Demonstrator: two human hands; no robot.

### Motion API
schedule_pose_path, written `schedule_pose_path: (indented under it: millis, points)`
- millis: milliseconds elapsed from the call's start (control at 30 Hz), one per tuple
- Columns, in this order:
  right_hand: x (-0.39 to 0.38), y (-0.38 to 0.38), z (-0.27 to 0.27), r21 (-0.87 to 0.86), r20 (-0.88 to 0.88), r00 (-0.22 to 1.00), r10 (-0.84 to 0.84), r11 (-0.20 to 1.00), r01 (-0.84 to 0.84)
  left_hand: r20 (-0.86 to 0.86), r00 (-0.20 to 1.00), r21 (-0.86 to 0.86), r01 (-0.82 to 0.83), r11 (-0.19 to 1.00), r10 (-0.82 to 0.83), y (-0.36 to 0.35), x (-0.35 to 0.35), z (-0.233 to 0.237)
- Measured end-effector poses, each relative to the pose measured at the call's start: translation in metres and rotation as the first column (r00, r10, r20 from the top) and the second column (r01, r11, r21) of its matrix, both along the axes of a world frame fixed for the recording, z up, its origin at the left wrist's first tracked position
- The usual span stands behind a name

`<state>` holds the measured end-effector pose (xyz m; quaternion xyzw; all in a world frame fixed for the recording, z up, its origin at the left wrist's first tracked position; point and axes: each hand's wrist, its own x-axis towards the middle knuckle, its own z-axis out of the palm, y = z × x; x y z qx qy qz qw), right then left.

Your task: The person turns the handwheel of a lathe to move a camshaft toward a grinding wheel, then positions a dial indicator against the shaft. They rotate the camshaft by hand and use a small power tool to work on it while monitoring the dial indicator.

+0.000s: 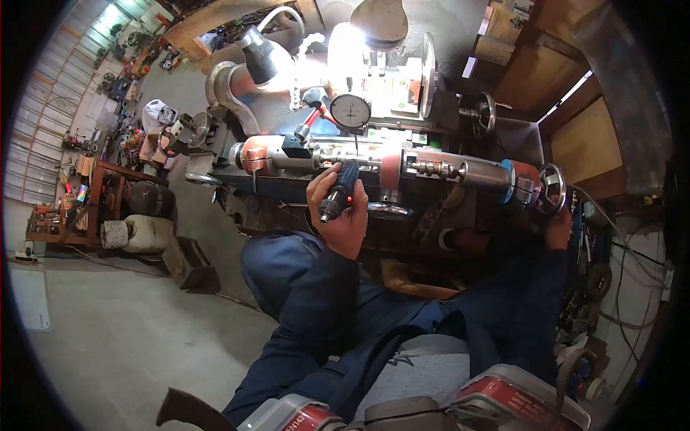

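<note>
My left hand [343, 219] is wrapped round a small blue and black power tool [339, 192], its metal tip pointing down toward me and a red light on its side. Just beyond it, a dial gauge [351, 111] on a red-jointed arm [311, 121] stands over a metal shaft [431, 169] with lobes, lying across the machine. At the shaft's right end, my right hand [558, 228] is at the lower edge of a chrome handwheel [552, 189]; its fingers are mostly hidden.
A bright lamp [267, 57] hangs over the machine. Another handwheel [485, 115] is at the back right. Tools [598, 280] crowd the right side. A metal box [190, 264] and a pale jerrycan [149, 234] stand on the floor at left.
</note>
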<state>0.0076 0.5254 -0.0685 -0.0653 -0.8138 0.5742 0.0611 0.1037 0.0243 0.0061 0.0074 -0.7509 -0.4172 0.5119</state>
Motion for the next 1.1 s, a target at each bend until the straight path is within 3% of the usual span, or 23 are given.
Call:
schedule_pose_path:
  millis: [100, 200, 300, 400, 500, 567, 633, 700, 733, 833, 933, 1033, 1100]
  points:
    - [0.006, 0.024, 0.007, 0.231, -0.053, 0.996, 0.070, 0.971, -0.056, 0.003, 0.999, -0.011, 0.032, 0.999, -0.032, 0.001, 0.001, 0.000]
    - [0.025, 0.007, 0.071, -0.025, 0.066, 0.961, 0.269, 0.963, -0.268, -0.015, 0.998, 0.013, 0.065, 0.998, -0.065, 0.003, 0.002, -0.002]
    - [0.021, -0.007, 0.092, -0.174, -0.015, 0.987, 0.162, 0.971, -0.162, -0.059, 0.993, 0.054, 0.109, 0.993, -0.106, 0.005, 0.001, -0.003]
    - [0.003, -0.013, 0.094, -0.227, -0.034, 0.996, 0.080, 0.970, -0.086, -0.077, 0.991, 0.076, 0.116, 0.990, -0.110, 0.006, -0.001, -0.005]
    - [-0.024, -0.024, 0.085, -0.155, -0.140, 0.988, -0.071, 0.987, 0.049, -0.075, 0.992, 0.107, 0.109, 0.988, -0.101, 0.009, -0.002, -0.002]
    - [-0.039, -0.032, 0.085, 0.006, -0.165, 0.985, -0.041, 0.999, 0.043, -0.084, 0.991, 0.157, 0.114, 0.981, -0.101, 0.014, -0.004, -0.001]
    - [-0.051, -0.032, 0.079, -0.025, -0.114, 0.993, 0.029, 0.999, -0.032, -0.076, 0.992, 0.155, 0.109, 0.982, -0.098, 0.015, -0.005, -0.003]
    - [-0.071, -0.006, 0.046, -0.258, -0.010, 0.988, 0.155, 0.954, -0.152, -0.072, 0.993, 0.171, 0.107, 0.979, -0.096, 0.014, -0.006, -0.006]
    - [-0.090, 0.021, 0.013, -0.174, -0.019, 0.988, 0.153, 0.973, -0.154, -0.072, 0.993, 0.189, 0.107, 0.976, -0.095, 0.014, -0.006, -0.008]
    - [-0.064, 0.003, 0.013, 0.199, -0.047, 0.989, 0.143, 0.971, -0.131, -0.020, 0.997, 0.216, 0.076, 0.973, -0.073, 0.011, -0.004, -0.008]
    - [-0.041, -0.019, 0.030, -0.028, 0.140, 0.986, 0.089, 0.996, -0.086, 0.029, 0.999, 0.183, 0.022, 0.983, -0.028, 0.010, -0.001, -0.005]
    - [-0.019, 0.001, 0.018, -0.042, 0.151, 0.979, 0.139, 0.990, -0.134, 0.011, 1.000, 0.155, -0.014, 0.988, 0.013, 0.008, -0.004, -0.007]
    - [-0.007, 0.000, 0.016, -0.130, 0.168, 0.985, 0.046, 0.991, -0.024, -0.003, 1.000, 0.154, -0.020, 0.988, 0.020, 0.007, -0.005, -0.008]
